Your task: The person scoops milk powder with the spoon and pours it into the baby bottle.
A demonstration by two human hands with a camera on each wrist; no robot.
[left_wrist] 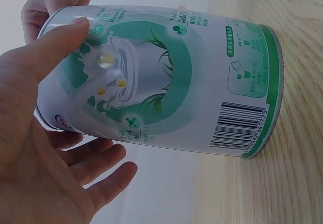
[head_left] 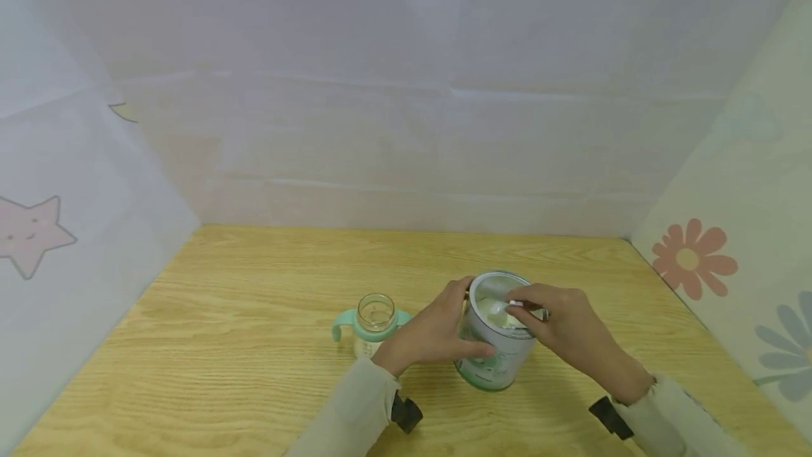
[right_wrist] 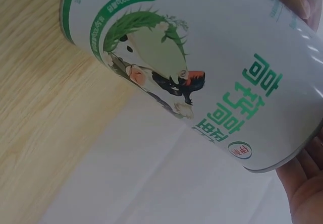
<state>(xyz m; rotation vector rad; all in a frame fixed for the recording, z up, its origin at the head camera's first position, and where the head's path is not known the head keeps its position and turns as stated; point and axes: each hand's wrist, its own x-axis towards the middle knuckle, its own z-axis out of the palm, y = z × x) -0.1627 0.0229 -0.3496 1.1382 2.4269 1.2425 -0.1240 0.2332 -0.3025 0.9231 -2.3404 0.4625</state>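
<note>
A white and green milk powder can [head_left: 497,355], its top open and pale powder [head_left: 493,309] inside, is tilted on the table. My left hand [head_left: 434,328] holds it at the side, thumb on the printed front and the other fingers round the far side. In the left wrist view the can [left_wrist: 202,82] shows a barcode near its base. Over the can's mouth, my right hand [head_left: 574,326] pinches the white end of a scoop [head_left: 517,303]; its lower part is hard to make out. The right wrist view shows the can's cow picture, with the right hand [right_wrist: 305,193] partly visible at the edge.
Left of the can stands an uncapped baby bottle [head_left: 376,323] with mint green handles, partly hidden by my left forearm. The wooden table [head_left: 254,288] is bordered by pale cloth walls [head_left: 412,154] at the back and both sides.
</note>
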